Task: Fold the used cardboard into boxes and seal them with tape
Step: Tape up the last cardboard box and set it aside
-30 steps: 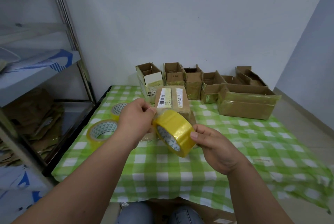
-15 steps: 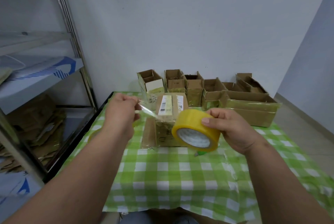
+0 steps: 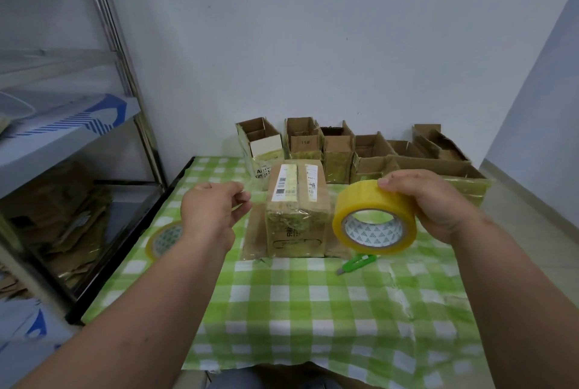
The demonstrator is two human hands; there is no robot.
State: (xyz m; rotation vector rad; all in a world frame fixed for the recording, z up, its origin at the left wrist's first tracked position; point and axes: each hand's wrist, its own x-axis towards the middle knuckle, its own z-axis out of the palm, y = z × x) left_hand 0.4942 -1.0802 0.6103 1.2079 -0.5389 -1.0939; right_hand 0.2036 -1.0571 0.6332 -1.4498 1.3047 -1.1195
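Our right hand (image 3: 438, 203) grips the yellow tape roll (image 3: 374, 219), fingers curled over its top, holding it up above the surface (image 3: 313, 310). Our left hand (image 3: 213, 210) pinches thumb to fingertips (whether the clear tape end lies between them we cannot tell). Between the hands a taped box (image 3: 297, 210) stands on the checked cloth. A green cutter (image 3: 357, 263) lies just below the roll, a second tape roll (image 3: 164, 239) behind our left wrist, open boxes (image 3: 338, 150) along the wall.
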